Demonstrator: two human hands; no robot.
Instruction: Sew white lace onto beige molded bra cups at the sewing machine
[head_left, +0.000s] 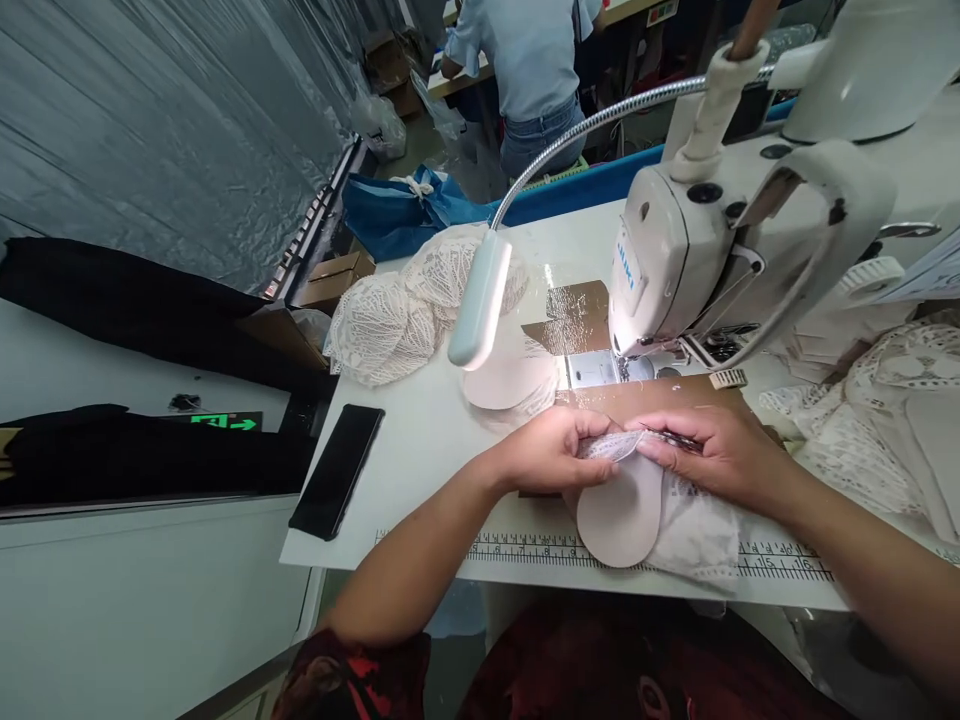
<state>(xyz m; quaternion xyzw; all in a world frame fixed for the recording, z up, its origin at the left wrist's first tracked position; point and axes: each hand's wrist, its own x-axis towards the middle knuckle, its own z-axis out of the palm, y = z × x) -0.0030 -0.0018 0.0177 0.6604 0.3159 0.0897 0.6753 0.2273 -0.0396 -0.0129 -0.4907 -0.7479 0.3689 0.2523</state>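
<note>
White lace (606,447), is pinched between thumb and fingers of both left hand (553,450) and right hand (724,455). Pale pad (621,510), rounded, overlaps ruler (517,548) below.

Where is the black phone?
In the head view, the black phone lies near the left edge of the white table, just below the pile of lace.

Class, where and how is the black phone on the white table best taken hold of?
Probably by both long edges of the phone, mid-length, coming from above with the left hand, once it releases the lace piece. The phone lies flat, so its long sides offer the hold; white table shows along its right edge, likely leaving finger room.
</note>
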